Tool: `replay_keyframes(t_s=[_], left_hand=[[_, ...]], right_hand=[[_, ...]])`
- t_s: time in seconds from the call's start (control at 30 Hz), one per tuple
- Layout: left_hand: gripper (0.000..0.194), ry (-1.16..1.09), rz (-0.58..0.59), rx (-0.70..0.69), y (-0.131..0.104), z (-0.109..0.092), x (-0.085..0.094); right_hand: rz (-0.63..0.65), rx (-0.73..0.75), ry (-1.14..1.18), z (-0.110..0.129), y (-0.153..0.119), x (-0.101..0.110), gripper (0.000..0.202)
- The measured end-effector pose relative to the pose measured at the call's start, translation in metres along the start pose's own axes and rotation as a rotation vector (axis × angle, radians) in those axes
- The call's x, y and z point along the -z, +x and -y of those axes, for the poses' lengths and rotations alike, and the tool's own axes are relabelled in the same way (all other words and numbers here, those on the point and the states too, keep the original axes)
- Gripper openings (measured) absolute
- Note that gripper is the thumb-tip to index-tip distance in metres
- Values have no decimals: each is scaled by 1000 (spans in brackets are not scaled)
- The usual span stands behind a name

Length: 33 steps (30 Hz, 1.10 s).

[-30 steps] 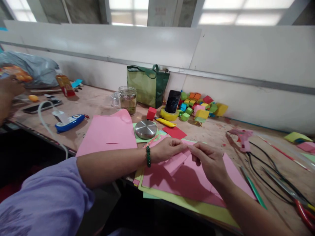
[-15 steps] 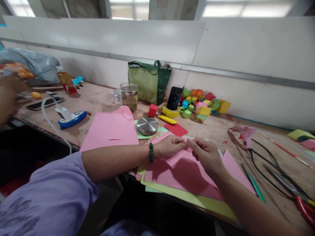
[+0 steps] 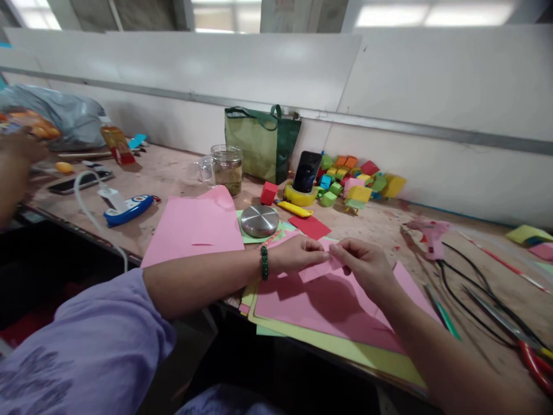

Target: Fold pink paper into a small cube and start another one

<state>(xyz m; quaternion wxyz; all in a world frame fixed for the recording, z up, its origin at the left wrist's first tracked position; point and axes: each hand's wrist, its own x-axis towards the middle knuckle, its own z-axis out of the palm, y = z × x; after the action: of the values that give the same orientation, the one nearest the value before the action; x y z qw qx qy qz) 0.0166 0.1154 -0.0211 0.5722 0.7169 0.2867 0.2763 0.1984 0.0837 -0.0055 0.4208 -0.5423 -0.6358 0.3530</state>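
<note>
A small pink paper piece (image 3: 320, 270) is pinched between my two hands above a stack of pink sheets (image 3: 319, 308) with yellow and green sheets under it. My left hand (image 3: 298, 253), with a green bead bracelet (image 3: 264, 263) at the wrist, holds the piece's left side. Fingers and thumb of my right hand (image 3: 360, 262) grip its right side. Just behind the hands are a round metal disc (image 3: 260, 221) on green paper and a flat red paper (image 3: 311, 226). Another large pink sheet (image 3: 194, 230) lies to the left.
Behind stand a glass mug (image 3: 227, 170), a green bag (image 3: 259, 144), a phone (image 3: 307, 172) and colored paper cubes (image 3: 345, 178). At right lie a pink glue gun (image 3: 432, 233), its cable and red-handled scissors (image 3: 533, 366). Another person's hand (image 3: 21, 150) is at far left.
Both hands stay nearly in place. The small pink piece has tilted slightly, and the fingertips have moved a little apart along its edge.
</note>
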Motion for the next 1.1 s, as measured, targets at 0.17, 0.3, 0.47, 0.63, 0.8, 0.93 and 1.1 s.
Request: replay_keyframes(t_s=[0.17, 0.3, 0.47, 0.63, 0.8, 0.93, 1.1], left_hand=[[42, -239, 8, 125, 3, -1, 8], [38, -315, -75, 113, 6, -1, 11], [26, -373, -206, 109, 7, -4, 12], [22, -355, -207, 222, 6, -11, 15], [24, -270, -127, 145, 5, -8, 16], [28, -83, -131, -34, 4, -3, 15], [22, 295, -88, 126, 2, -1, 14]], right_hand=[[-176, 29, 166, -4, 7, 10, 34], [-177, -2, 190, -2, 10, 16, 34], [-118, -51, 104, 6, 7, 17, 39], [-57, -120, 22, 7, 6, 18, 41], [-81, 1, 32, 2, 6, 14, 36], [-72, 41, -25, 2, 6, 15, 37], [235, -236, -289, -5, 12, 23, 45]])
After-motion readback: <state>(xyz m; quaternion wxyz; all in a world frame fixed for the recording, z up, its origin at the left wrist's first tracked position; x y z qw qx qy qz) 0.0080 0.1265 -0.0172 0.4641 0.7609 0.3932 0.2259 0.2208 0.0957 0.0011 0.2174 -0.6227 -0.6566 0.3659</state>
